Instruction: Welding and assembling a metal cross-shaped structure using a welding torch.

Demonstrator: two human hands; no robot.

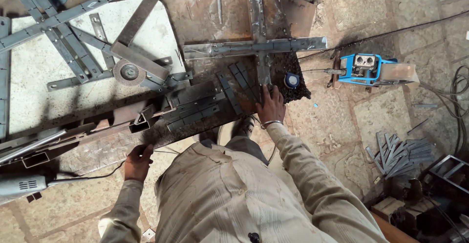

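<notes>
Right hand [270, 107] flat, open on metal strips [240, 83]; left hand [138, 161] gripping bench edge [105, 155]; blue round tin [291, 80] nearby.

I count one welded steel cross [259, 45], one grinding disc [129, 72], one blue welder box [364, 68], two hands.

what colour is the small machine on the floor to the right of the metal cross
Bright blue frame, with a grey front panel; the head view shows it.
</notes>
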